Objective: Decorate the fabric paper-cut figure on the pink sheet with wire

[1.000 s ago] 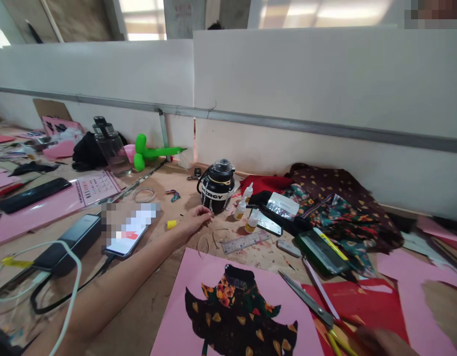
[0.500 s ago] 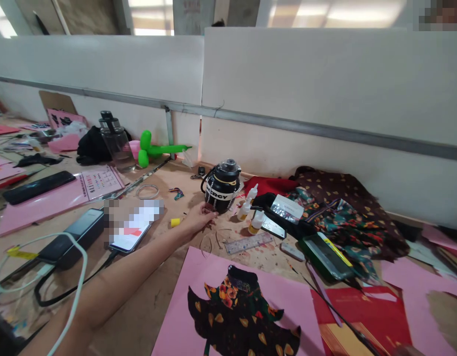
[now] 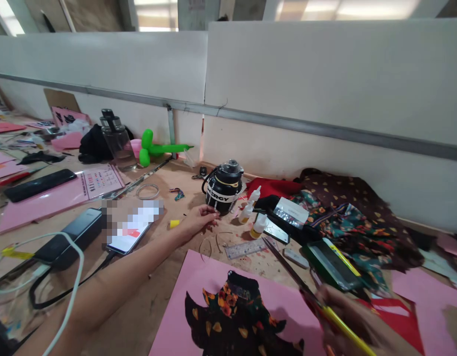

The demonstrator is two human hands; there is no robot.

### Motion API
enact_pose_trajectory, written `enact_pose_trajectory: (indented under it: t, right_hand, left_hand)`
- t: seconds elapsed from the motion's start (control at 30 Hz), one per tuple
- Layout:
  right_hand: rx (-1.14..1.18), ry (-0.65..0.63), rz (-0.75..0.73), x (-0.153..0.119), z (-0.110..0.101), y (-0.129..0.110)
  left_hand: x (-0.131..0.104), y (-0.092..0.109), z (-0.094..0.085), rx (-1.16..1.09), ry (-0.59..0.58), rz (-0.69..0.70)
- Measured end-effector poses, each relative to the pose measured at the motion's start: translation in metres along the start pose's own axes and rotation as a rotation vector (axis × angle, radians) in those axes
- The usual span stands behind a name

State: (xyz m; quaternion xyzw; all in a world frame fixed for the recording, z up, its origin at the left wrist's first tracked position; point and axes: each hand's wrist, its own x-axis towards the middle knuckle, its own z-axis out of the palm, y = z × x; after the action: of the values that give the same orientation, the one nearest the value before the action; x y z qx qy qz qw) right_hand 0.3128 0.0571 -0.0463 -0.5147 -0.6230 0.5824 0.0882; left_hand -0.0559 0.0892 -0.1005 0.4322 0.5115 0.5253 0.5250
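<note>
My left hand (image 3: 202,221) reaches across the table, its thumb and fingers pinched together just in front of a black bottle (image 3: 224,190) with a white band; anything between the fingertips is too small to tell. At the lower right my right hand (image 3: 349,321), slightly blurred, is closed round a long, dark, pointed tool (image 3: 288,267) with a yellow part. The tool's tip points up and left, over a clear ruler (image 3: 247,248). Below lies a pink sheet (image 3: 184,306) bearing a dark, roof-shaped patterned fabric piece (image 3: 213,329).
White glue bottles (image 3: 258,226) stand right of the black bottle, with patterned cloth (image 3: 358,198) and a green case (image 3: 334,262) beyond. At left are a lit phone (image 3: 132,232), a black power bank (image 3: 70,237), cables and a yellow cap (image 3: 174,223). A white partition (image 3: 325,74) rises behind.
My right hand has come in at the lower right with the pointed tool, over the red paper and the pink sheet's right edge. My left hand has barely moved.
</note>
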Motion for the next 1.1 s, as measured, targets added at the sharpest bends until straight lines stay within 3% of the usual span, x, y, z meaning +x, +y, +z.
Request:
enact_pose_trajectory:
  t: [0.13, 0.3, 0.6, 0.9, 1.1]
  right_hand:
    - [-0.149, -0.075, -0.056, 0.02, 0.018, -0.061]
    - [-0.364, -0.089, -0.137, 0.055, 0.027, -0.093]
    - [-0.544, -0.103, -0.113, 0.085, 0.037, -0.113]
    - [-0.458, -0.246, -0.044, 0.092, 0.045, -0.132]
    - [-0.396, -0.298, -0.087, 0.097, 0.046, -0.133]
  left_hand:
    - [-0.003, -0.003, -0.002, -0.032, -0.014, 0.012]
    - [-0.007, -0.003, -0.004, -0.063, 0.002, 0.015]
    - [-0.012, 0.003, -0.003, -0.125, 0.027, 0.0]
    - [-0.009, 0.004, -0.002, -0.16, 0.044, -0.026]
    - [-0.011, 0.009, -0.001, -0.161, 0.047, -0.027]
